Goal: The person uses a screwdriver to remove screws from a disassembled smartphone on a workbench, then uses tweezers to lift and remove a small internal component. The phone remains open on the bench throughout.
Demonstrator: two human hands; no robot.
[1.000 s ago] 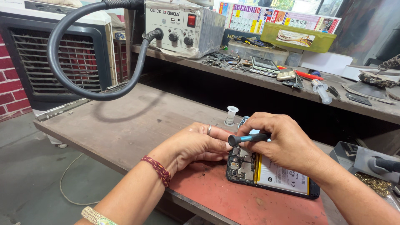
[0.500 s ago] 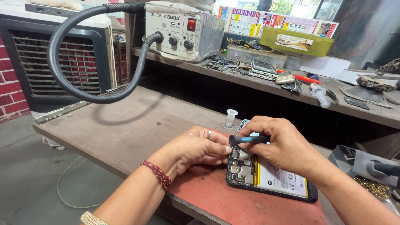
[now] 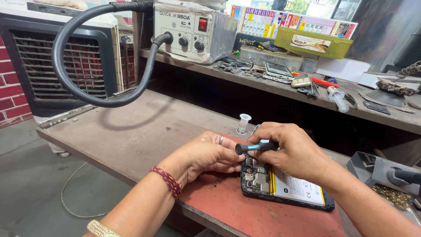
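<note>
Phone [image 3: 285, 186] (opened) lies under both hands.

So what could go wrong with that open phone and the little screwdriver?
The screwdriver in the right hand might slip and scratch the bare circuit board of the phone. It also works close to the battery, and a poke could damage that. Any tiny screw taken out could roll off the red mat and get lost on the bench. The left hand steadies the phone near the tip, so a slip could jab a finger.
</note>
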